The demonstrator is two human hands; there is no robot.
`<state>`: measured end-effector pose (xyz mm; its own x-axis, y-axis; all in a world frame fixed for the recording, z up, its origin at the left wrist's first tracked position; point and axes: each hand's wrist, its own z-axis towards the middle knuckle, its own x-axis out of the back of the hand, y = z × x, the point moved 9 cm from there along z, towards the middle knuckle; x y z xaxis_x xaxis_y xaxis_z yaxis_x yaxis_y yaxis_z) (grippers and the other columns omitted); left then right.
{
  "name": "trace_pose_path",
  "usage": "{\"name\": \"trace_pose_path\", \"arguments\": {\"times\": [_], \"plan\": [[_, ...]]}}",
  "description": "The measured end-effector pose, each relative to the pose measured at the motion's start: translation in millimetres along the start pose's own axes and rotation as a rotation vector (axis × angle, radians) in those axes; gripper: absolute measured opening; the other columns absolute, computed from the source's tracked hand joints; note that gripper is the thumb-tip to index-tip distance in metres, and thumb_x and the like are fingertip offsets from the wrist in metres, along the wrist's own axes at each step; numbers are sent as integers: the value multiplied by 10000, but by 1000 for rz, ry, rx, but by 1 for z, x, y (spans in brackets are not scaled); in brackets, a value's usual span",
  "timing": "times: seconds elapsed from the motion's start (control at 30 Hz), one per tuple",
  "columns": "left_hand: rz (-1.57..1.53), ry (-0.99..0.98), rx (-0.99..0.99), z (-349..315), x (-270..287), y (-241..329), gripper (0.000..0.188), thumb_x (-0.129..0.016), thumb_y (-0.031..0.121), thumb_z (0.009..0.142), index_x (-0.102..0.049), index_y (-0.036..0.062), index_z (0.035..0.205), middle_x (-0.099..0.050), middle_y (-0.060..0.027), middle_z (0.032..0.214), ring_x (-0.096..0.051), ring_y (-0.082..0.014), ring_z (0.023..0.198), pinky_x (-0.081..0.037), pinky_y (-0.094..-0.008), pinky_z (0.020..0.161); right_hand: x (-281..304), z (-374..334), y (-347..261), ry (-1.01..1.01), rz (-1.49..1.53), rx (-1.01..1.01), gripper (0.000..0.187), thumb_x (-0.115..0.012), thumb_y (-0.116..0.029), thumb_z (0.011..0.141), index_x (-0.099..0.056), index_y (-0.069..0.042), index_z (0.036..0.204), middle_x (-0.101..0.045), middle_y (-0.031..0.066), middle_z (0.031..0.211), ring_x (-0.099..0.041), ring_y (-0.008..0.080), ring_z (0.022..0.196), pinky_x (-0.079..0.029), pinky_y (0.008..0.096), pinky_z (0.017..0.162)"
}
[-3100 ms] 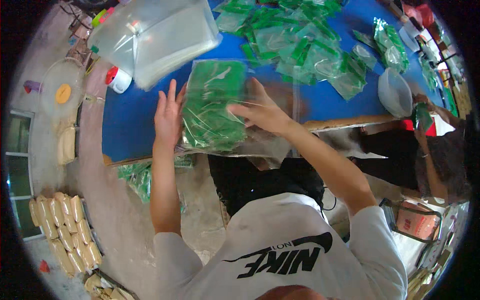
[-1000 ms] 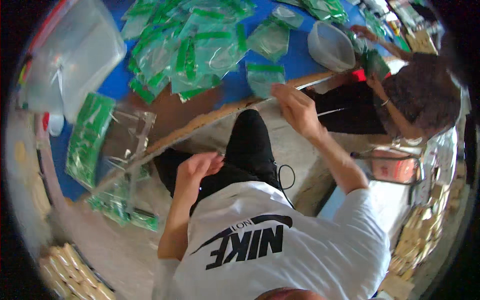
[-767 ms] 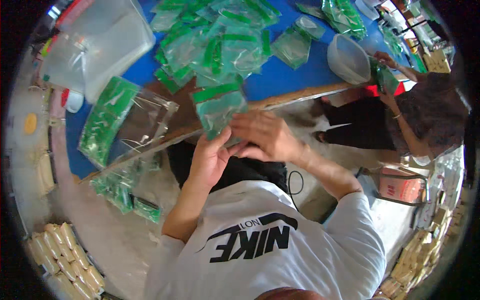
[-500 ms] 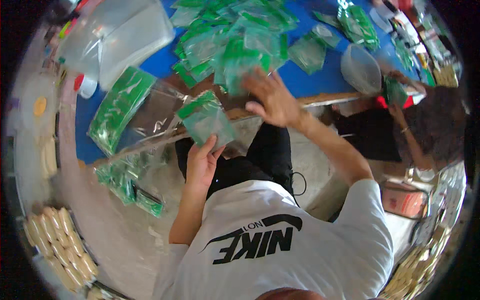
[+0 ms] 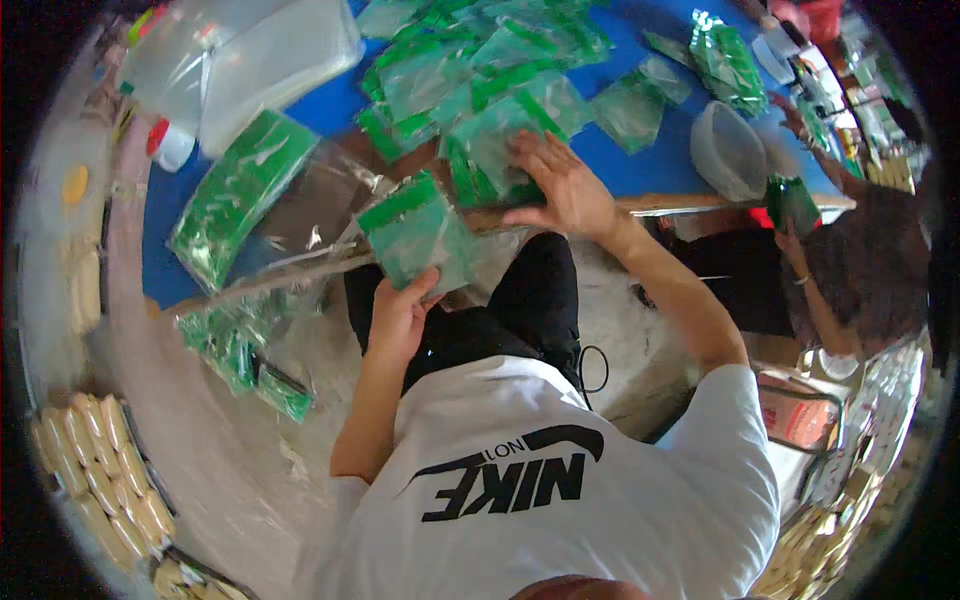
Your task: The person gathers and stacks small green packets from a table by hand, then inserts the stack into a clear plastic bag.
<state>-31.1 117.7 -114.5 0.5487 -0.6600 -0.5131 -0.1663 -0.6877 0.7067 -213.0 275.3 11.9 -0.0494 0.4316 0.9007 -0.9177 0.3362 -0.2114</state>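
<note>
My left hand (image 5: 398, 318) pinches the lower corner of a small stack of clear plastic bags with green bands (image 5: 415, 232), thumb on top. The stack is held above my lap, just off the table's near edge. My right hand (image 5: 572, 192) is open, thumb spread away from the fingers. Its fingertips lie on a clear and green bag (image 5: 488, 138) at the near side of a loose pile of similar bags (image 5: 500, 55). Whether the fingertips grip that bag's edge does not show.
A long green-and-clear plastic pack (image 5: 240, 200) lies left on the blue table (image 5: 165, 235), near a large translucent bin (image 5: 270, 70) and a white tub with red lid (image 5: 172, 146). A translucent bowl (image 5: 728, 150) stands right, beside a co-worker (image 5: 860, 260). More green bags (image 5: 240, 350) hang below the edge.
My right hand has shifted slightly right and nearer, its fingers now resting on a bag at the pile's near side. My left hand still holds its stack. The whole view has tilted slightly.
</note>
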Motion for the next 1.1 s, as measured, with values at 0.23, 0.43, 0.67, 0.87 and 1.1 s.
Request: {"name": "trace_pose_path", "arguments": {"times": [0.23, 0.43, 0.67, 0.87, 1.1], "plan": [[0, -101, 107, -4, 6, 3, 400, -719, 45, 825, -587, 53, 1203, -671, -73, 1137, -658, -217, 1041, -550, -385, 903, -11, -20, -54, -73, 325, 165, 379, -693, 33, 711, -529, -56, 1040, -548, 127, 1343, -498, 349, 1283, -333, 523, 1132], [-17, -173, 57, -3, -7, 0, 410, -726, 89, 836, -576, 32, 1214, -641, -77, 1189, -629, -199, 1077, -523, -363, 917, -10, -10, -80, 18, 437, 260, 424, -578, 173, 628, -531, -65, 976, -563, 116, 1345, -498, 340, 1289, -342, 526, 1129], [-168, -119, 104, -9, -12, -16, 475, -729, 49, 829, -537, 20, 1262, -612, -70, 1213, -587, -204, 1120, -485, -403, 958, -11, -19, -72, 23, 523, 115, 446, -658, 79, 656, -541, -61, 1062, -542, 113, 1367, -445, 368, 1328, -324, 529, 1135], [81, -18, -318, -30, 5, 27, 564, -733, -30, 774, -505, 33, 1286, -596, -77, 1220, -587, -219, 1113, -488, -383, 964, 7, -30, -33, 150, 10, -172, 601, -734, -84, 721, -532, -69, 1287, -531, 144, 1365, -430, 345, 1340, -330, 510, 1121], [-194, -134, -58, -11, -1, -15, 495, -692, 39, 848, -509, 66, 1307, -593, -70, 1257, -585, -245, 1139, -487, -385, 973, -6, -45, -33, 295, 1081, -657, 211, -556, -179, 993, -620, 17, 951, -636, 89, 818, -530, 91, 776, -455, 264, 672]]}}
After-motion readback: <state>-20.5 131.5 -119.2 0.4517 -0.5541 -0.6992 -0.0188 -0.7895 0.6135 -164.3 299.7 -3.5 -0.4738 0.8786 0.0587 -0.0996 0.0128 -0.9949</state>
